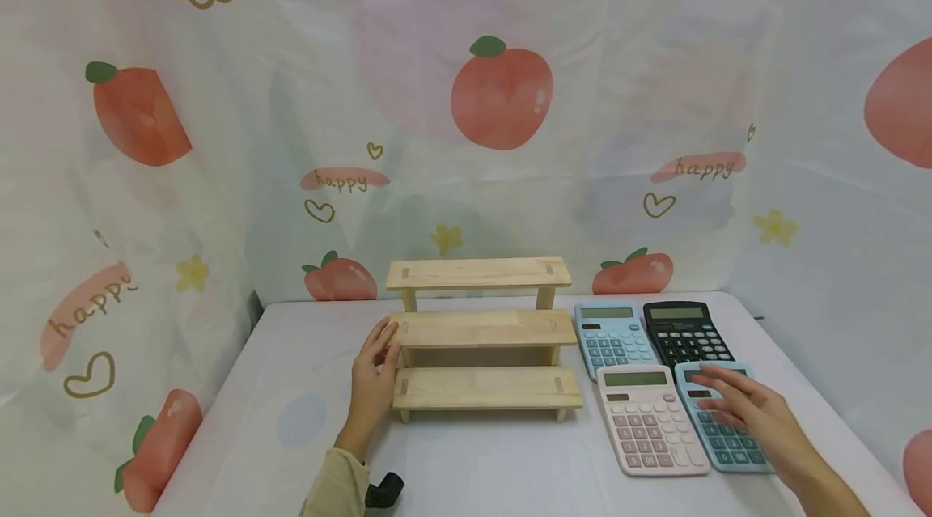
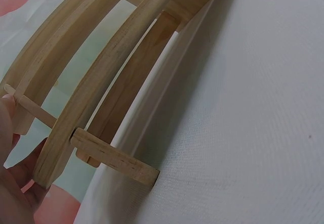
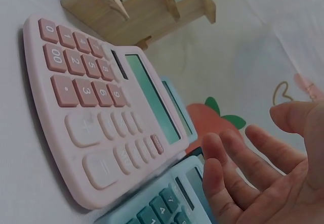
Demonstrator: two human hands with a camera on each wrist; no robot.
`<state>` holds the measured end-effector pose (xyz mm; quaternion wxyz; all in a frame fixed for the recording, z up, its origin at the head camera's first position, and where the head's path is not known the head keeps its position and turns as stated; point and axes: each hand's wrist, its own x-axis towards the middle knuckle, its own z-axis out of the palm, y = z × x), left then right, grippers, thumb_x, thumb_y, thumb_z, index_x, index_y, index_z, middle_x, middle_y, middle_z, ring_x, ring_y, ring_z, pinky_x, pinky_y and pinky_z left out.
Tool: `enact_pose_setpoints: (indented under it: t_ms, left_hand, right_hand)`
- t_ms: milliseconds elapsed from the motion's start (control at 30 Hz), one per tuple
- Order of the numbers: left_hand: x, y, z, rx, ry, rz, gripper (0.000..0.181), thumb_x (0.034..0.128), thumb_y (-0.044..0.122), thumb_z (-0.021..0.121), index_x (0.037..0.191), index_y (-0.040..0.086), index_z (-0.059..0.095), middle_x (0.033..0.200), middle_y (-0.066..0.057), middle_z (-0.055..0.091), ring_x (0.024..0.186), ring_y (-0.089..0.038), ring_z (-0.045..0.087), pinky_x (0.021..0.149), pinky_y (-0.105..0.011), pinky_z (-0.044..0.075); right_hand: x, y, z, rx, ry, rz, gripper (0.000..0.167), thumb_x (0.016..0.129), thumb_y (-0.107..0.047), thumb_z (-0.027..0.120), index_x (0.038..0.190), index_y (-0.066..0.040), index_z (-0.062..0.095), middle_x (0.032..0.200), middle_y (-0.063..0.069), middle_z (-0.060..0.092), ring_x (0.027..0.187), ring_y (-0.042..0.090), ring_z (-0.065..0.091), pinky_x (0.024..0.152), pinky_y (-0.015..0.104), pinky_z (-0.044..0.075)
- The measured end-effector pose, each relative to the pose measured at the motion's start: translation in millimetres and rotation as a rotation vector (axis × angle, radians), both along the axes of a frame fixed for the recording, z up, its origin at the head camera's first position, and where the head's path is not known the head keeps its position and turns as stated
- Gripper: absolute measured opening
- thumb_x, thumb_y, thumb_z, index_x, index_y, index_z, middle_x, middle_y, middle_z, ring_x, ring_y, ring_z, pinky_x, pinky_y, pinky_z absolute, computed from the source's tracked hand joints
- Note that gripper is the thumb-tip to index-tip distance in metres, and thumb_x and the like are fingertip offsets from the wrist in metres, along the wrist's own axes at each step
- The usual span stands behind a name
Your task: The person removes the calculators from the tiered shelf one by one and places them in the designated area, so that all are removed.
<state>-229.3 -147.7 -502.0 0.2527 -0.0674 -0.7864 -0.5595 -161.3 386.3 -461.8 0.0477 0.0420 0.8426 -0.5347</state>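
Observation:
A three-tier wooden display stand (image 1: 486,329) stands on the table. My left hand (image 1: 374,379) grips the left end of its middle board, and in the left wrist view fingers curl round a board's end (image 2: 50,166). Over the teal-blue calculator (image 1: 728,440) at the front right hovers my right hand (image 1: 760,412), fingers loosely extended and holding nothing. To its left lies a pink calculator (image 1: 651,424), seen large in the right wrist view. Behind these two lie a light blue calculator (image 1: 615,339) and a black calculator (image 1: 684,335).
The stand is just left of the calculators on a white-covered table (image 1: 291,355). A small black object (image 1: 386,491) lies by the left sleeve. Patterned fabric (image 1: 408,96) with peach prints hangs behind and at both sides.

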Motion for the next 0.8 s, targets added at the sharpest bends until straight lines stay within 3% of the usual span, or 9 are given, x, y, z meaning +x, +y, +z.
enact_pose_setpoints:
  t_ms: [400, 700, 800]
  left_hand:
    - [-1.1, -0.8, -1.5, 0.0, 0.003, -0.007, 0.038, 0.1028, 0.015, 0.059, 0.139, 0.004, 0.061, 0.153, -0.016, 0.05, 0.095, -0.004, 0.063, 0.083, -0.015, 0.051]
    - [-0.1, -0.6, -0.2, -0.029, 0.004, 0.002, 0.038, 0.1023, 0.015, 0.06, 0.138, 0.005, 0.062, 0.152, -0.014, 0.052, 0.1, -0.014, 0.066, 0.084, -0.019, 0.052]
    - [0.5, -0.8, 0.8, -0.043, 0.0, 0.012, 0.038, 0.1022, 0.015, 0.06, 0.139, 0.005, 0.062, 0.153, -0.013, 0.052, 0.102, -0.017, 0.067, 0.085, -0.02, 0.053]
  right_hand:
    - [-11.0, -26.4, 8.1, -0.002, 0.107, 0.031, 0.056, 0.108, -0.04, 0.044, 0.152, -0.005, 0.041, 0.107, -0.041, 0.059, 0.092, 0.0, 0.07, 0.078, 0.02, 0.058]
    - [-21.3, -43.4, 12.5, -0.098, 0.18, 0.089, 0.035, 0.109, -0.031, 0.045, 0.144, -0.028, 0.052, 0.112, -0.035, 0.065, 0.093, 0.005, 0.072, 0.079, 0.021, 0.059]
    - [-24.6, -48.8, 13.5, -0.111, 0.19, 0.102, 0.035, 0.109, -0.03, 0.045, 0.144, -0.028, 0.052, 0.113, -0.035, 0.065, 0.093, 0.005, 0.071, 0.079, 0.021, 0.058]
